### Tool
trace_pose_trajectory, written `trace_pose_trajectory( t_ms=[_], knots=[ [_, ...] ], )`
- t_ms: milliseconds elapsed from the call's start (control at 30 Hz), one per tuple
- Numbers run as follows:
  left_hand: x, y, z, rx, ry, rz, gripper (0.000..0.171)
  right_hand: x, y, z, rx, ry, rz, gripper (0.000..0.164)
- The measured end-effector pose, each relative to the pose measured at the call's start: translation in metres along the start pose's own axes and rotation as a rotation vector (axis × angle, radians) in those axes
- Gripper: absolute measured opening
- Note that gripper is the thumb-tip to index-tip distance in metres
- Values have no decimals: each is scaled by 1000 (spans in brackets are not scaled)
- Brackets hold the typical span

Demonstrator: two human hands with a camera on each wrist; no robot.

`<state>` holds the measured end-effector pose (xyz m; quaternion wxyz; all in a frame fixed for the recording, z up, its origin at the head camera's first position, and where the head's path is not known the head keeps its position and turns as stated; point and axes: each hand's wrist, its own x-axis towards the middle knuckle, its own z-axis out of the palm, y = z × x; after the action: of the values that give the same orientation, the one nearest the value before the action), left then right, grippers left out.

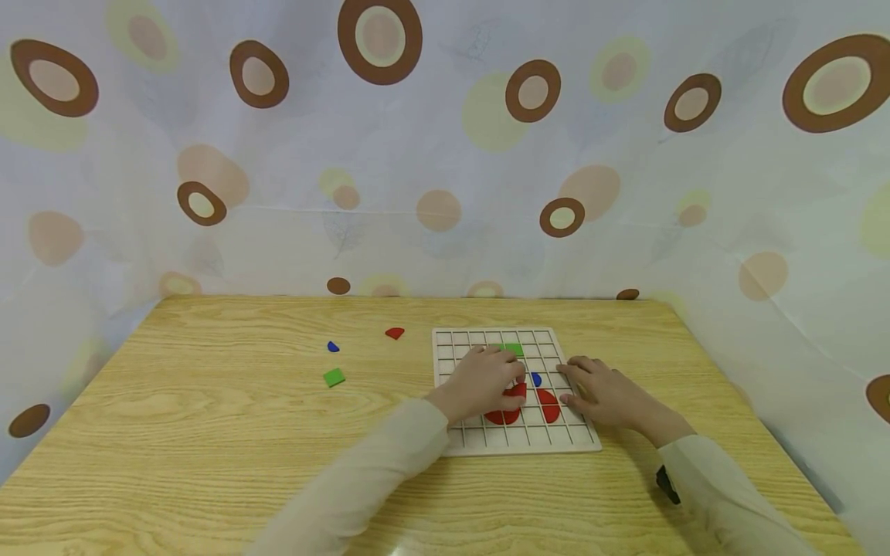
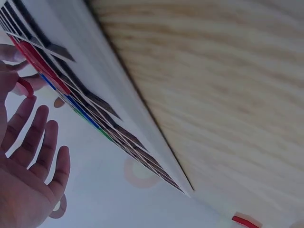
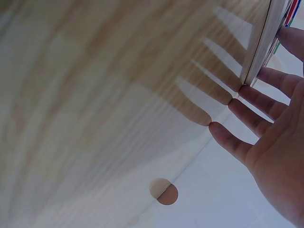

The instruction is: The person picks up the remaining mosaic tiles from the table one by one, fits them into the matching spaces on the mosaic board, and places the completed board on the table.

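I read the left hand point(image 1: 480, 383) as set narrow: its fingers pinch the red piece point(image 1: 521, 389) between thumb and fingertip. The held piece is located over the white grid board point(image 1: 492, 439), which lies flat below the left fingers. I read the right hand point(image 1: 606, 394) as spread wide, holding nothing; its fingers rest along the right edge of the board.

Positions on the board, referenced to the fingers:
- Large red shape point(image 1: 502, 418): directly below the left fingers, partly covered.
- Second red shape point(image 1: 548, 406): between the left and right fingers.
- Blue half-round point(image 1: 537, 379): just right of the left fingers.
- Green rectangle point(image 1: 513, 349): just beyond the left fingers.

Well apart, to the left of the left fingers, I locate three loose parts on the wooden surface point(image 1: 208, 432): a red wedge point(image 1: 395, 333), a small blue part point(image 1: 333, 347) and a green square point(image 1: 334, 378).
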<state>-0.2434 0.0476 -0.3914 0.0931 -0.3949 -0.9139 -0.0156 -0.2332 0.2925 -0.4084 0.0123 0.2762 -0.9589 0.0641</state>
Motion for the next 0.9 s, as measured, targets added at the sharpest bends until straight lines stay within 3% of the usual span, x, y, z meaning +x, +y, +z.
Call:
trace_pose_trajectory(
  t_ms=[567,900],
  knots=[
    [16,17,3,63,-45,-66,34,-1,0,-1,7,4,0,48],
    [21,19,9,104,-82,-69,37,-1,1,-1,2,3,0,49]
  ],
)
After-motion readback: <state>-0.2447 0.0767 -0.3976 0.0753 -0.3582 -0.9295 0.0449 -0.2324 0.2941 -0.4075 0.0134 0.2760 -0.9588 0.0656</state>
